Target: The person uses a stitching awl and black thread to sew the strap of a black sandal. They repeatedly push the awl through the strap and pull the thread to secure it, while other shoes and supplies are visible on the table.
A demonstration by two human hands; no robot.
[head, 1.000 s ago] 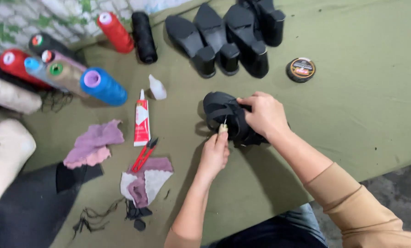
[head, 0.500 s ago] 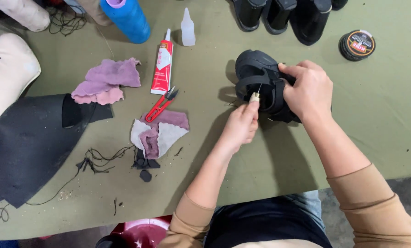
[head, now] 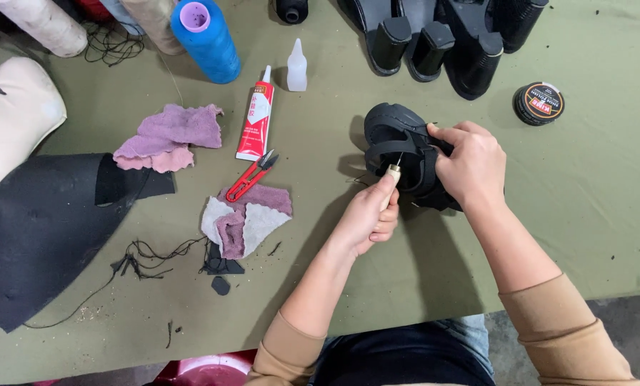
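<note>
Shoe (head: 406, 154), black, is gripped by the right hand (head: 473, 164) on the green table (head: 591, 214), below the 3 black heels (head: 434, 43). An awl (head: 391, 175) is clenched in the left hand (head: 366, 218), its tip against the shoe. Red snips (head: 252, 175) lie left of the shoe, a polish tin (head: 538, 103) to its right.

Olive-green cloth-covered table (head: 591, 207); grey floor (head: 631, 322) beyond edge.

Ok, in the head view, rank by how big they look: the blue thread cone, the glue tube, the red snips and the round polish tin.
1. blue thread cone
2. glue tube
3. red snips
4. round polish tin
Cone and tube look close; the cone's tilt leaves that unsure.
</note>
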